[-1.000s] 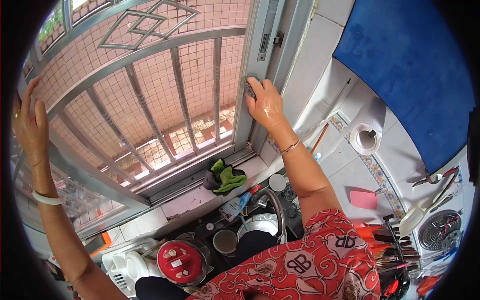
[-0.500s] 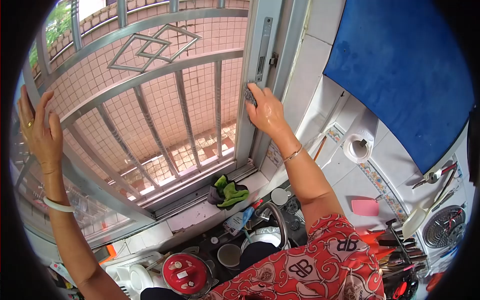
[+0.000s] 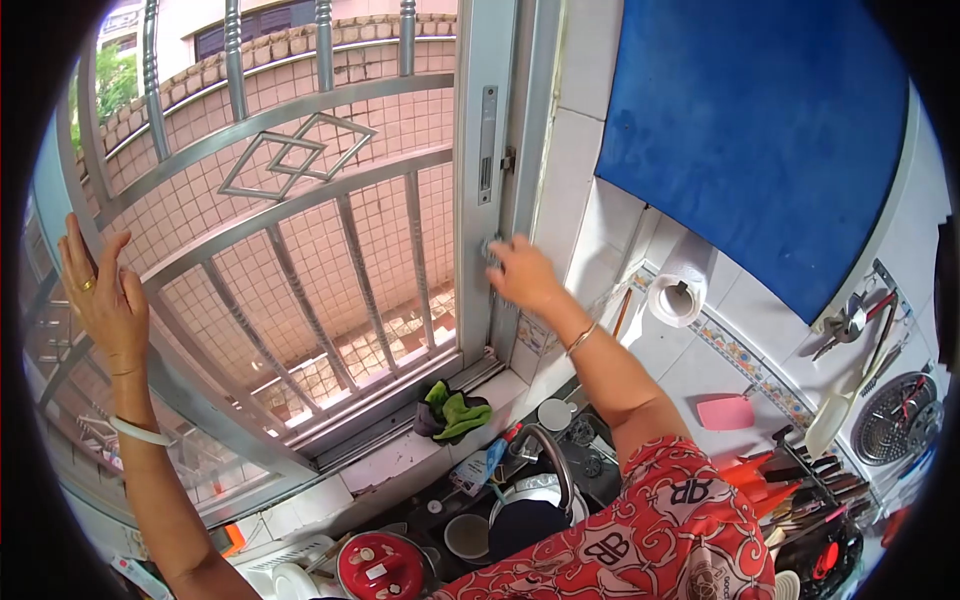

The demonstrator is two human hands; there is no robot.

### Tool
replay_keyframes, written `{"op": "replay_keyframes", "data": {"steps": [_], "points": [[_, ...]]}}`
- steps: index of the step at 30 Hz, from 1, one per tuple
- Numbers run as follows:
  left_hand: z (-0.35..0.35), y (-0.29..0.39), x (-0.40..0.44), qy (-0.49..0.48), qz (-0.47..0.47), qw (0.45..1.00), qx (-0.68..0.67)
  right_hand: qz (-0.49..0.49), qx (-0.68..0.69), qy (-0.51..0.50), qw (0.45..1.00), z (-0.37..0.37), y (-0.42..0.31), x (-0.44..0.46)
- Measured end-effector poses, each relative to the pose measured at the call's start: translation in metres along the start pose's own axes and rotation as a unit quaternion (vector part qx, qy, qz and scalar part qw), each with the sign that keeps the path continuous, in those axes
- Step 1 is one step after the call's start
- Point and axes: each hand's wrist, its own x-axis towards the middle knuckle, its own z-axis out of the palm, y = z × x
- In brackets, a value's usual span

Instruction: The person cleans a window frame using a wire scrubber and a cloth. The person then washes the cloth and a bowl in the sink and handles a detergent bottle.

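My right hand [image 3: 528,278] is closed on a grey steel wool scrubber [image 3: 489,250], mostly hidden by the fingers. It presses this against the upright metal window frame [image 3: 473,215], below the long latch plate [image 3: 487,145]. On the far left, my left hand [image 3: 108,305] has its fingers spread against the edge of the sliding window sash [image 3: 172,385] and holds nothing loose. A crumpled green and grey cloth [image 3: 460,413] lies on the sill beneath the window.
Metal security bars [image 3: 290,270] stand outside the window. Below the sill are a red lid [image 3: 375,572], a pot with a curved handle [image 3: 550,455] and a white cup [image 3: 555,413]. A blue panel [image 3: 750,140], a paper roll [image 3: 677,298] and hanging utensils [image 3: 832,420] line the right wall.
The view has tilted and shifted. My right hand with the steel wool scrubber sits slightly lower on the frame, farther below the latch plate. My left hand stays at the sash.
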Motion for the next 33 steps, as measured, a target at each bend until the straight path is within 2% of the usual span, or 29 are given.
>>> {"op": "replay_keyframes", "data": {"steps": [1, 2, 5, 6, 8, 11, 14, 18, 20, 21, 23, 26, 30, 33], "points": [[0.001, 0.000, 0.000, 0.002, -0.002, 1.000, -0.003, -0.014, 0.002, 0.030, 0.999, -0.034, -0.009, 0.016], [0.002, 0.001, 0.000, 0.006, 0.000, 1.000, 0.002, -0.052, -0.023, 0.105, 0.993, -0.060, -0.016, 0.031], [0.005, -0.005, -0.003, -0.017, -0.008, 1.000, 0.011, -0.125, -0.183, 0.192, 0.956, -0.144, -0.029, 0.091], [0.009, -0.006, -0.006, -0.022, -0.011, 1.000, 0.016, -0.107, -0.247, 0.192, 0.944, -0.171, -0.037, 0.104], [0.013, -0.003, -0.003, -0.021, -0.004, 1.000, 0.016, -0.038, -0.430, 0.121, 0.894, -0.203, -0.036, 0.127], [0.015, 0.000, 0.000, -0.022, 0.008, 0.999, 0.023, -0.098, -0.515, 0.026, 0.851, -0.187, -0.040, 0.109], [0.010, 0.007, -0.002, -0.019, 0.024, 0.999, 0.036, -0.151, -0.465, 0.009, 0.872, -0.116, -0.002, 0.070], [-0.010, 0.015, -0.002, -0.023, 0.044, 0.997, 0.062, -0.175, -0.424, -0.143, 0.877, 0.007, 0.024, -0.023], [-0.001, 0.006, -0.003, -0.048, 0.019, 0.997, 0.064, -0.201, -0.396, -0.237, 0.864, 0.045, 0.024, -0.056], [0.002, 0.002, 0.001, -0.058, -0.002, 0.996, 0.066, -0.173, -0.397, -0.235, 0.870, 0.046, 0.017, -0.054], [-0.008, 0.006, -0.003, -0.028, 0.054, 0.996, 0.069, -0.112, -0.395, -0.234, 0.882, 0.047, 0.011, -0.047], [0.014, -0.005, -0.007, 0.038, 0.043, 0.997, 0.045, -0.099, -0.349, -0.178, 0.915, 0.023, 0.005, -0.025], [0.005, 0.003, -0.007, 0.006, 0.052, 0.997, 0.057, -0.142, -0.361, -0.219, 0.895, 0.092, 0.037, -0.085], [0.014, -0.010, -0.006, -0.006, 0.031, 0.997, 0.075, 0.021, -0.169, -0.105, 0.980, 0.102, 0.009, -0.088]]}}
